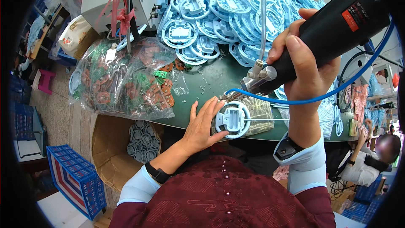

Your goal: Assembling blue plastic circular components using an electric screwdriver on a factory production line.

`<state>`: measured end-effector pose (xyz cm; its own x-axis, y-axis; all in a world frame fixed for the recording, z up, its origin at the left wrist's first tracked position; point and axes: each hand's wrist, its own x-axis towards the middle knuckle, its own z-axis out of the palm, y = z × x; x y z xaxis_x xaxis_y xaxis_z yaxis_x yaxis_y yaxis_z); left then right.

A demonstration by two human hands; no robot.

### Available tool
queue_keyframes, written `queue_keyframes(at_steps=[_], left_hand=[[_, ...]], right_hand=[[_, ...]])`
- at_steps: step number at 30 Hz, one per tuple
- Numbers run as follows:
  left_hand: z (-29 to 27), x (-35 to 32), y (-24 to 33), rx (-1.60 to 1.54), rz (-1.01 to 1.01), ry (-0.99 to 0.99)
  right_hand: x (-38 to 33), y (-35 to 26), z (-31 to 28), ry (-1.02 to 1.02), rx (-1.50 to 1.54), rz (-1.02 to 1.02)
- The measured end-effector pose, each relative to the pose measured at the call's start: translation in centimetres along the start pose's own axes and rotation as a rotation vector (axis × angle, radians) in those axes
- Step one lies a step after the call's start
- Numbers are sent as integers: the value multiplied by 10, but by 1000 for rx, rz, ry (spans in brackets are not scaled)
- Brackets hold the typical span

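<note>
My left hand (202, 124) holds a round pale-blue plastic ring part (233, 119) flat on the green table (211, 80), thumb on its lower rim and fingers along its left side. My right hand (304, 65) grips a black powered screwdriver (333, 31), tilted with its metal tip (257, 85) just above the ring part. A blue hose (337, 88) and a clear tube (263, 21) run from the tool's nose. Under the ring part lies a clear bag of small metal pieces (259, 114).
A big heap of pale-blue ring parts (219, 12) fills the back of the table. A clear bag of green and brown circuit boards (122, 78) lies left. A cardboard box with grey round parts (143, 141) and a blue crate (76, 179) stand below. Another person (371, 160) works at right.
</note>
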<state>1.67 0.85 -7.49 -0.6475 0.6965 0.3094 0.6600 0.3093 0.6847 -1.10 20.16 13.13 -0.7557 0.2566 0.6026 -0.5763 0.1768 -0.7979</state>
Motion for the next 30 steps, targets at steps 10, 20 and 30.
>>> queue_keyframes(at_steps=[10,20,30], left_hand=[[0,1,1,-71,-17,35],[-4,36,-15,-8,42,208],[-4,23,4,-16,17,-30]], right_hand=[[0,2,3,-9,0,-29],[10,-38,-18,-27,127,-29],[11,-36,-3,57,-91,-65]])
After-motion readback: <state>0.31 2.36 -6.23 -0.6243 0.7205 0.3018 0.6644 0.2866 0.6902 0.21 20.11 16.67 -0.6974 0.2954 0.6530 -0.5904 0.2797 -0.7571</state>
